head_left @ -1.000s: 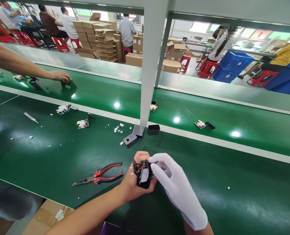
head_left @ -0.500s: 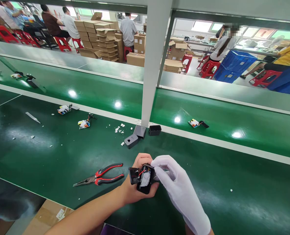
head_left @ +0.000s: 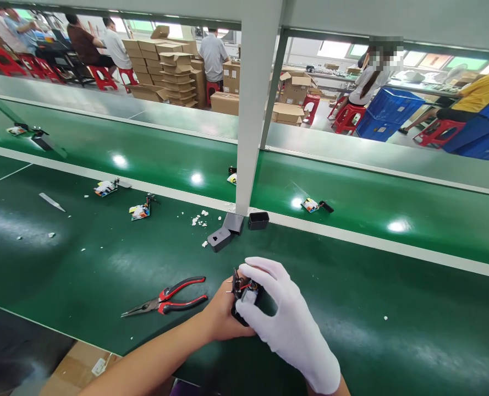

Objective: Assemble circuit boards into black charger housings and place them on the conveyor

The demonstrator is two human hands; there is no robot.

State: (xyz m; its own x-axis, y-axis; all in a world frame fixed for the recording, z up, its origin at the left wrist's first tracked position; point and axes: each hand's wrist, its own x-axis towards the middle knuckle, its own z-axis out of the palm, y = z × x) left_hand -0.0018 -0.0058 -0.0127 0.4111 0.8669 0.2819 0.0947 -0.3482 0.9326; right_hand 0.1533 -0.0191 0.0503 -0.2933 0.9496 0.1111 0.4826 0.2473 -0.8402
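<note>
My bare left hand (head_left: 223, 313) is wrapped round an open black power adapter (head_left: 239, 315), held upright above the bench. Inside the adapter show a red wire and a white-covered part. Its plug cover (head_left: 236, 281), with two metal prongs pointing left, stands tilted at the opening. My right hand (head_left: 277, 297), in a white glove, closes over the adapter, fingertips at the cover and thumb by the white-covered part. Long-nose pliers (head_left: 161, 301) with red and black handles lie to the left. Grey casing pieces (head_left: 220, 238) and a black open shell (head_left: 258, 220) lie beyond my hands.
Circuit boards (head_left: 140, 211) lie on the green bench (head_left: 351, 308), and another board (head_left: 310, 205) is on the green strip behind. White crumbs (head_left: 198, 220) are scattered near a grey post (head_left: 254, 110). A flat pale tool (head_left: 51, 202) lies left. People sit across the room.
My right hand has moved left over the adapter's opening. The plug cover has swung from lying open to standing tilted at the opening. Boards on the back strip have shifted left.
</note>
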